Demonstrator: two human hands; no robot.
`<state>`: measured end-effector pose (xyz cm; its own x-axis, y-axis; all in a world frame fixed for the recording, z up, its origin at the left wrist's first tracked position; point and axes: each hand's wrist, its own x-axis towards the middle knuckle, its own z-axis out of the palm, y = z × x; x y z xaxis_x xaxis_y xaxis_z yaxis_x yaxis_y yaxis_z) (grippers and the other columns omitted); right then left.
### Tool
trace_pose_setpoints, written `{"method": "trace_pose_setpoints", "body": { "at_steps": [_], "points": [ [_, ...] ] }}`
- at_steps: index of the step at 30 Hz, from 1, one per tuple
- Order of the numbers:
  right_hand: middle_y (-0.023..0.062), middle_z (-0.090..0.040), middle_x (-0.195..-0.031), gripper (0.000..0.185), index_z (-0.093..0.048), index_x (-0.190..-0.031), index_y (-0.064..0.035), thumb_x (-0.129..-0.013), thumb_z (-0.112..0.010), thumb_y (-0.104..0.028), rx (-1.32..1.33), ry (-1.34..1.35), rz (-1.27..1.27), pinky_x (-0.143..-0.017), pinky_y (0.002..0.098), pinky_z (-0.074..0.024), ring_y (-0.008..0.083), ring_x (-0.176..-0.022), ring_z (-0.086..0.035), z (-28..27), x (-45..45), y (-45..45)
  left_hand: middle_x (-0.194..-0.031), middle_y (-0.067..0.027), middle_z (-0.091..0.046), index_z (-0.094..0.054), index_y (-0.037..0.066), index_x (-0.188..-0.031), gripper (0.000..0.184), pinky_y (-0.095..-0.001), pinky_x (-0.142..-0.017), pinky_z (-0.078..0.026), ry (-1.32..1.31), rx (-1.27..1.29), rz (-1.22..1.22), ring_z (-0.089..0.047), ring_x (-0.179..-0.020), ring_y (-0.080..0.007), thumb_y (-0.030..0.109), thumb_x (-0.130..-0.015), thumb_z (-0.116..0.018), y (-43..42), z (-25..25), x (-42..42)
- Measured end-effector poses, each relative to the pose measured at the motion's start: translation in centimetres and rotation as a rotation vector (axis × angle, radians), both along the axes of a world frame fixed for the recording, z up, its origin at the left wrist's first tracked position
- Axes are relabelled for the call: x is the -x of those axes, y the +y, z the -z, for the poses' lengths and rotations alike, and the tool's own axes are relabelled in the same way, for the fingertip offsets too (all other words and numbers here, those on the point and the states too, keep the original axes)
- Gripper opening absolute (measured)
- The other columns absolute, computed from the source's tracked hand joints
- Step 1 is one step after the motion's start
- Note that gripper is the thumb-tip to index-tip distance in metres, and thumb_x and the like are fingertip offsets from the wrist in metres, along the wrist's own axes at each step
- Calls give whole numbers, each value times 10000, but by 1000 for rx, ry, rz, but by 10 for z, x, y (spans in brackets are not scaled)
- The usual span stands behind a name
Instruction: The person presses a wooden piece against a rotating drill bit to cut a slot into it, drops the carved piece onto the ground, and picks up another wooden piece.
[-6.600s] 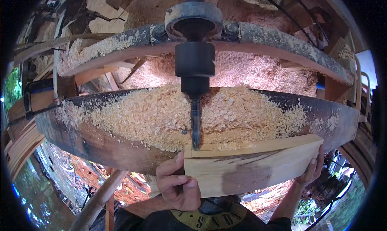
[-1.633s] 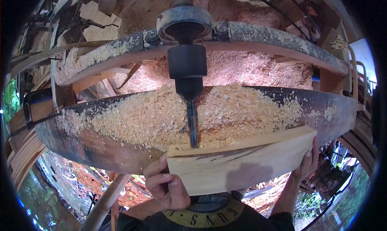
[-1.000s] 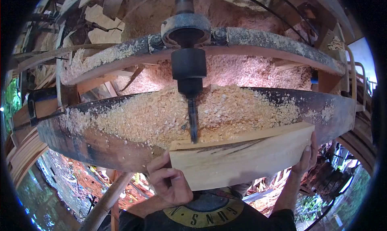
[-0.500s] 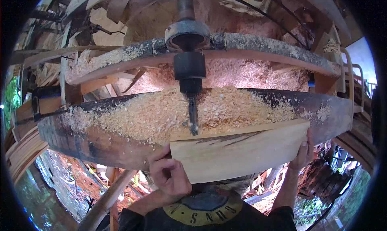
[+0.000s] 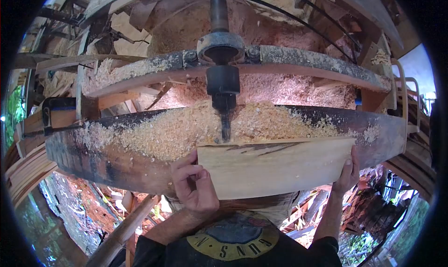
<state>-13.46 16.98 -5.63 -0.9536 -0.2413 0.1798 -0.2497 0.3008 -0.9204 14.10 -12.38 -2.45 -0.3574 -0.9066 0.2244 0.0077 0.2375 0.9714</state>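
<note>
A pale wooden board (image 5: 275,171) with dark streaks along its upper edge spans the space between my hands. At its left end, my left hand (image 5: 193,180) grips the edge with curled fingers. My right hand (image 5: 346,173) holds the opposite end, thumb on the near face and fingers behind. Just beyond the board's upper edge, a drill bit (image 5: 226,126) points down from a black chuck (image 5: 223,83). The bit's tip is close to the board; whether they touch I cannot tell.
Wood shavings (image 5: 163,129) are heaped on the dark worktable (image 5: 112,166) around the bit. Behind it runs a wooden fence (image 5: 308,57) dusted with chips. A clamp (image 5: 46,115) sits at the table's left end, and a pole (image 5: 123,232) slants up at lower left.
The board has tipped so its broad face shows more and its top edge less. It sits slightly higher in view, with both hands still on its ends.
</note>
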Motion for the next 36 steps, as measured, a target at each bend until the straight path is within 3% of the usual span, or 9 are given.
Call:
{"method": "trace_pose_setpoints", "body": {
  "at_steps": [2, 5, 8, 11, 14, 17, 26, 36],
  "points": [
    [219, -633, -1338, 442, -540, -1422, 81, -1032, -502, -122, 32, -63, 7, -960, 340, -515, 221, -1129, -639, 4, -1, 4, -1374, -275, -517, -510, 23, -1139, 183, -408, -1058, -433, -58, -17, -2, -561, -1178, -261, -37, -973, -463, 2, -7, -1],
    [211, -632, -1347, 441, -547, -1421, 74, -1030, -517, -128, 39, -55, -5, -961, 335, -513, 207, -1118, -636, 2, 2, 4, -1367, -260, -523, -520, 19, -1115, 184, -389, -1049, -430, -49, -37, 0, -557, -1149, -240, -52, -955, -466, 5, -6, -2],
    [205, -630, -1358, 439, -552, -1416, 74, -1025, -526, -124, -7, -42, 2, -977, 341, -508, 209, -1127, -636, -2, 0, 2, -1309, -232, -479, -521, 7, -1078, 170, -272, -921, -436, 49, -183, 12, -522, -992, -165, -94, -952, -466, 14, -8, -8],
    [206, -626, -1370, 438, -552, -1415, 74, -1020, -525, -113, -44, -34, -2, -1005, 358, -501, 225, -1167, -631, -3, 2, 6, -1355, -246, -530, -519, 14, -1048, 198, -366, -1032, -418, -73, -158, -11, -542, -1159, -232, -97, -895, -458, 28, -8, -21],
    [219, -618, -1380, 444, -550, -1414, 80, -1013, -520, -108, -50, -23, 3, -1029, 378, -494, 257, -1221, -616, -5, 1, 10, -1355, -255, -525, -516, 14, -1008, 215, -375, -1031, -420, -52, -19, -19, -550, -1150, -248, -117, -855, -442, 30, -1, -20],
    [234, -612, -1382, 453, -547, -1408, 93, -1002, -515, -106, 26, -71, 16, -1043, 393, -491, 285, -1246, -607, -2, -2, 15, -1319, -239, -469, -531, 5, -1019, 223, -325, -1025, -429, -69, -9, 1, -530, -1090, -236, -150, -876, -456, 32, -6, -23],
    [249, -598, -1383, 480, -530, -1404, 116, -987, -522, -121, 86, -132, 3, -1047, 408, -495, 292, -1224, -610, -3, -5, 27, -1333, -248, -462, -551, 11, -985, 239, -422, -1071, -451, 63, 5, -93, -548, -1253, -339, -152, -850, -438, 54, -1, -21],
    [246, -596, -1382, 496, -538, -1387, 122, -1011, -508, -200, -8, -107, 96, -1011, 410, -524, 295, -1204, -622, -10, -12, 27, -1312, -243, -497, -573, 62, -974, 173, -457, -1018, -480, 90, -41, -77, -569, -1180, -350, -72, -883, -512, 52, 1, -18]
  ]
}}
